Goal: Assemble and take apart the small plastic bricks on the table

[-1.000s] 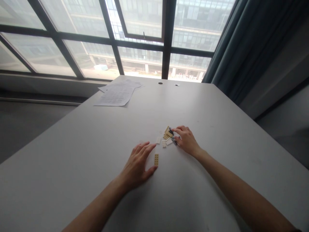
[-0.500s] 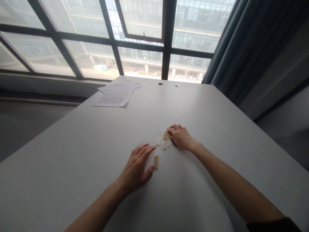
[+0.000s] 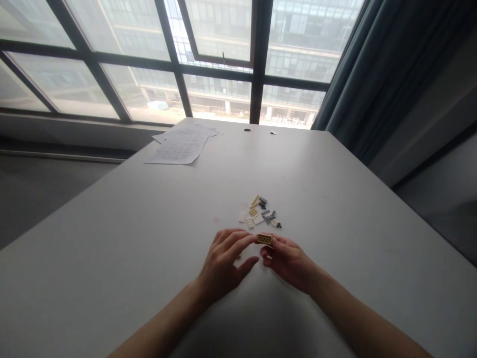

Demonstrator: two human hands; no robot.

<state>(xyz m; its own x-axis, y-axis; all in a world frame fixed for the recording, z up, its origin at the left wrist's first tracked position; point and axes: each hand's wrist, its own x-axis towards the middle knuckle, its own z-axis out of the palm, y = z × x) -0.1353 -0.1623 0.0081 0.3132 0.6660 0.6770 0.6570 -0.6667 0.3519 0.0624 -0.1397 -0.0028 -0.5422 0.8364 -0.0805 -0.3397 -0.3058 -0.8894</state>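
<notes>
A tan toy brick, its hollow underside turned toward me, is pinched in my right hand above the table. My left hand has its fingers stretched out and thumb apart; its forefinger tip reaches the left end of that brick, and whether it touches I cannot tell. A bit of another tan brick shows between my left thumb and fingers, the rest hidden by the hand. Just beyond both hands lies a loose pile with yellow plates, white pieces, grey pieces and small black pieces.
All of this is on a large white table. Printed papers lie at its far left edge. Two cable holes sit near the back edge, by the windows. A dark curtain hangs at the right.
My right hand has come from the pile toward me with a tan brick, uncovering grey and black pieces. My left hand has shifted slightly right, now mostly covering the lone tan brick.
</notes>
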